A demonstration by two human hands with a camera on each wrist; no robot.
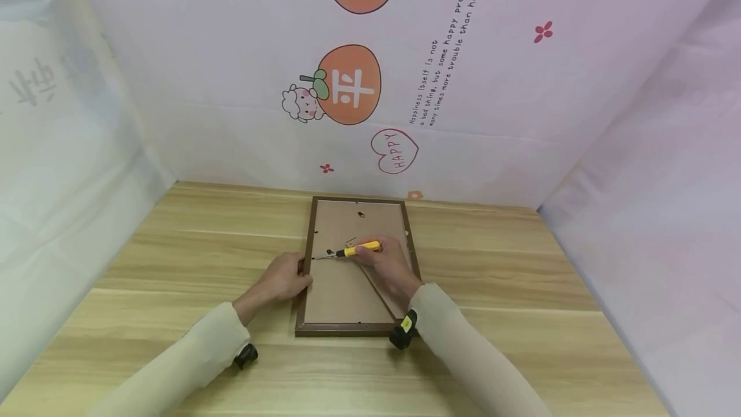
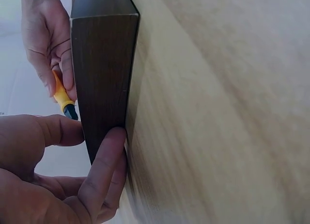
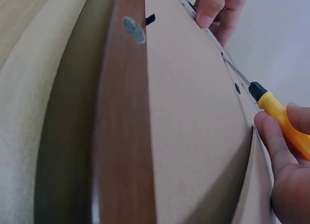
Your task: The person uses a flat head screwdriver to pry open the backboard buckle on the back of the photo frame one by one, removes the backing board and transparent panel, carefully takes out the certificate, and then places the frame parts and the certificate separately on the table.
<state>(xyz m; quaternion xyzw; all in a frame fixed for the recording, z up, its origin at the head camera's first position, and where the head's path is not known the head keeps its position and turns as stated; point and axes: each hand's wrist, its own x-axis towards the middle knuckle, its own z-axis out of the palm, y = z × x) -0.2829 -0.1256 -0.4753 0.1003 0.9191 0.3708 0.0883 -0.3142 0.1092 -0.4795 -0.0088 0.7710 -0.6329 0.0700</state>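
Observation:
A brown picture frame [image 1: 346, 328] lies face down, its beige backing board [image 1: 331, 291] showing. My left hand [image 1: 283, 277] grips the left rail, thumb on top and fingers against the outer side [image 2: 104, 170]. My right hand [image 1: 392, 264] holds a screwdriver [image 1: 365, 249] by its yellow handle, blade pointing left. In the right wrist view the screwdriver's tip meets the rail's inner edge, right at a small dark tab [image 3: 223, 54]. A stand flap [image 1: 379, 288] on the board is partly hidden under my right hand.
Other dark tabs, such as one by the near rail [image 3: 150, 19], sit along the frame's inner edge. The frame rests on a wood-grain table [image 1: 173, 262]. Behind it hangs a white printed cloth [image 1: 475, 147], and pale cloth walls [image 1: 648, 211] stand at both sides.

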